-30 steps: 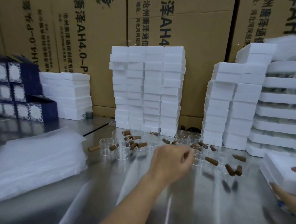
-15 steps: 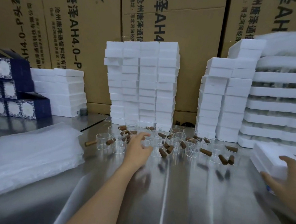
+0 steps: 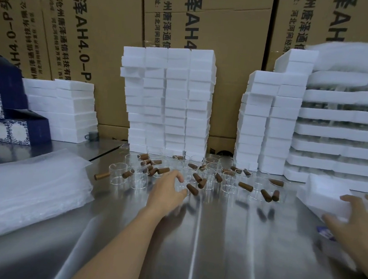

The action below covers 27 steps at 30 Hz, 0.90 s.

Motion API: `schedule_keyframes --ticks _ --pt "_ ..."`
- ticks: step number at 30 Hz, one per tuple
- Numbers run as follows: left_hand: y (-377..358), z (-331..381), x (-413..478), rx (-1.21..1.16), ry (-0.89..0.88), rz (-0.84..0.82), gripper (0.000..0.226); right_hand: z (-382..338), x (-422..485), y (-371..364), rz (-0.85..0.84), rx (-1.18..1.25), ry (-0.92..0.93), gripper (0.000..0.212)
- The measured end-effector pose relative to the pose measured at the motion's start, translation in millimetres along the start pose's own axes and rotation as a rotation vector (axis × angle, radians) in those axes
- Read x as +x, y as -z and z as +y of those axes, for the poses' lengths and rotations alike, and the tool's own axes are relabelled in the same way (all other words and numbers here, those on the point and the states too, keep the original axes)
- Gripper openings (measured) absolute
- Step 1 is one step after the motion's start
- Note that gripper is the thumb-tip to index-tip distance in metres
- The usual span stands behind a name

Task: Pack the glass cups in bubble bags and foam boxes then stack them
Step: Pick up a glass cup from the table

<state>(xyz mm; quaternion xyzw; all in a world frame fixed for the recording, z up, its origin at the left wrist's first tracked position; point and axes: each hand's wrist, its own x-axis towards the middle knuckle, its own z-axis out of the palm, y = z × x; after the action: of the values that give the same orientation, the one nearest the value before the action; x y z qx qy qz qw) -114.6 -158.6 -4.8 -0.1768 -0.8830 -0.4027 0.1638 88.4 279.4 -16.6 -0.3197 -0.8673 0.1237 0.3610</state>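
- The left hand (image 3: 169, 190) is being brought leftward from where it was a second ago and is now being held among the glass cups (image 3: 208, 177). The right hand (image 3: 358, 232) is being brought further in over the foam box (image 3: 324, 195) at the right edge.
- At the far left, blue patterned boxes (image 3: 18, 127) are being kept in a stack. A pile of bubble bags (image 3: 31, 186) is lying in front of them on the metal table (image 3: 215, 249).
- Behind the bags, a low stack of foam boxes (image 3: 72, 111) is being stored against the cardboard cartons (image 3: 227, 55), with a small grey mug (image 3: 92, 134) just beside it.
- The glass cups, clear with brown handles, are being kept loose in the middle of the table, in front of a tall stack of foam boxes (image 3: 166, 99).
- The left hand's fingers are being curved over one cup at the near edge of the group. Whether that cup is being gripped cannot be told, as the glass is clear and the hand blurred.
- Right of the cups, further foam stacks (image 3: 270, 123) are being kept, with wider foam trays (image 3: 338, 131) beyond them.
- The right hand is being held spread over the foam box lying flat on the table, fingers straight and thumb at the box's near edge; nothing is being grasped.
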Motion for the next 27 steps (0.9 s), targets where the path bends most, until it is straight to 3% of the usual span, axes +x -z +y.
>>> schedule_keyframes --ticks 6,9,14,17,20,23,27 --pt "4 3 -2 -0.095 0.066 0.036 0.027 -27 -11 16 -0.110 0.093 -0.038 0.081" --pt "13 15 -2 -0.134 -0.013 0.135 0.026 -32 -9 16 -0.013 0.085 -0.014 0.084" --pt "14 56 -11 -0.197 -0.172 0.220 0.047 -61 -14 26 0.149 0.182 0.243 0.047" --pt "3 78 -23 -0.224 -0.245 0.125 0.066 -97 -35 35 -0.024 0.339 0.410 0.021" --pt "-13 92 -37 -0.184 -0.337 0.011 0.082 -130 -64 37 -0.281 0.309 0.514 0.034" --pt "-23 100 -48 -0.135 -0.416 -0.032 0.078 -145 -81 26 -0.373 0.247 0.579 0.049" --pt "-26 102 -55 -0.124 -0.436 -0.041 0.075 -147 -83 18 -0.438 0.373 0.562 0.030"
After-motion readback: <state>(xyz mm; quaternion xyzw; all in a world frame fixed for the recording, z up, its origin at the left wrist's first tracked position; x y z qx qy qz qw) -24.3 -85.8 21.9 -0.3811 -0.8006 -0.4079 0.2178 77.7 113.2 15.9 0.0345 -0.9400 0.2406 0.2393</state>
